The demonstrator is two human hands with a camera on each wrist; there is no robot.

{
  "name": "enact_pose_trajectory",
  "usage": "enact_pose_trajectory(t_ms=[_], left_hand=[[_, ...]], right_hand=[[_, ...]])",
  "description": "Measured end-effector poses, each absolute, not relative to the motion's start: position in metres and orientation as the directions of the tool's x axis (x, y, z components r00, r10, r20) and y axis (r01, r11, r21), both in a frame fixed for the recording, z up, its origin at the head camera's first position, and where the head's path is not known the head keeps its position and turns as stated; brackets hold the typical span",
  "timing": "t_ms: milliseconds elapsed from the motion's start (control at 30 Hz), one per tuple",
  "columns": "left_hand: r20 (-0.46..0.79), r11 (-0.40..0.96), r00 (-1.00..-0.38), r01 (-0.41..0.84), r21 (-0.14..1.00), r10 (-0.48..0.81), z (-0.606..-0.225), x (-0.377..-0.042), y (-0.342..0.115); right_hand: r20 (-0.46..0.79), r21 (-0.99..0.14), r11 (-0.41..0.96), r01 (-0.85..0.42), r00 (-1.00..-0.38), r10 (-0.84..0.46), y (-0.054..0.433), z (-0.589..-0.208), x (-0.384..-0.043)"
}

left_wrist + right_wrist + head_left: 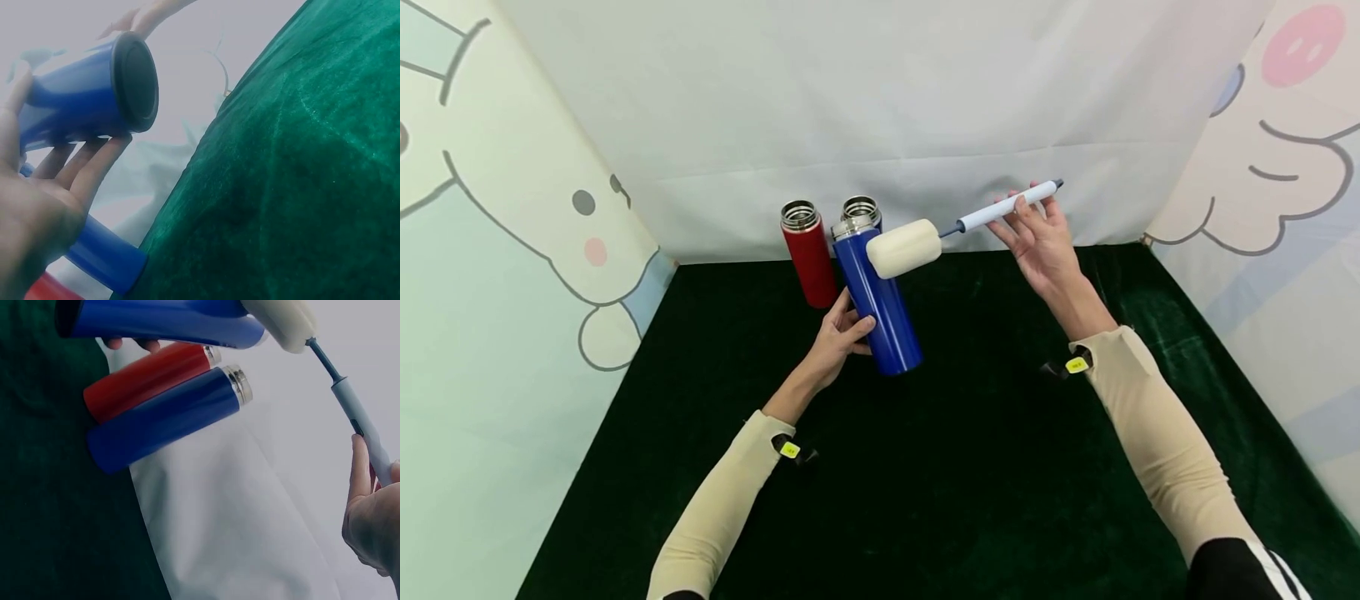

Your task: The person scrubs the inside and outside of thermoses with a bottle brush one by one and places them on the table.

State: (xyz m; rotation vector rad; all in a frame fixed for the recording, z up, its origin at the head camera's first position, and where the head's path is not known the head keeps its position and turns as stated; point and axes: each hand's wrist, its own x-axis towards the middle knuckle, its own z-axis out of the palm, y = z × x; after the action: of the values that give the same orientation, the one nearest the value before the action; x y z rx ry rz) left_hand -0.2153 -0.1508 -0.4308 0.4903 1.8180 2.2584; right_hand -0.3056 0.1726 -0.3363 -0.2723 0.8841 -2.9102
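My left hand grips a blue thermos bottle around its lower body, raised and tilted with its uncapped steel mouth toward the back. In the left wrist view the fingers and thumb wrap the bottle, and its dark base faces the camera. My right hand pinches the pale blue handle of a bottle brush. The brush's cream sponge head overlaps the blue bottle's upper side in the head view, outside its mouth. A red bottle and a second blue bottle stand uncapped behind the left hand.
A dark green velvet cloth covers the table. Behind its far edge hangs a white cloth backdrop. Side panels with cartoon animals flank the table on the left and right.
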Motion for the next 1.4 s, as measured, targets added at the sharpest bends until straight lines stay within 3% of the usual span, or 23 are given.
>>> enact_pose_trajectory(t_ms=[567, 767, 1033, 1400], left_hand=[[0.105, -0.248, -0.902, -0.002, 0.969, 0.419, -0.432, -0.215, -0.146], [0.093, -0.288, -0.893, -0.043, 0.957, 0.441, -0.432, -0.215, -0.149], [0.062, -0.309, -0.914, -0.072, 0.948, 0.401, -0.432, -0.216, -0.155], [0.017, -0.307, -0.925, -0.109, 0.945, 0.38, -0.431, -0.218, -0.162]], right_hand=[[0.134, -0.431, -0.897, 0.097, -0.976, -0.17, 0.176, -0.342, -0.302], [0.054, -0.472, -0.861, 0.19, -0.969, -0.243, 0.178, -0.358, -0.295], [0.049, -0.526, -0.806, 0.27, -0.937, -0.346, 0.186, -0.387, -0.281], [0.049, -0.635, -0.72, 0.279, -0.916, -0.398, 0.198, -0.403, -0.261]])
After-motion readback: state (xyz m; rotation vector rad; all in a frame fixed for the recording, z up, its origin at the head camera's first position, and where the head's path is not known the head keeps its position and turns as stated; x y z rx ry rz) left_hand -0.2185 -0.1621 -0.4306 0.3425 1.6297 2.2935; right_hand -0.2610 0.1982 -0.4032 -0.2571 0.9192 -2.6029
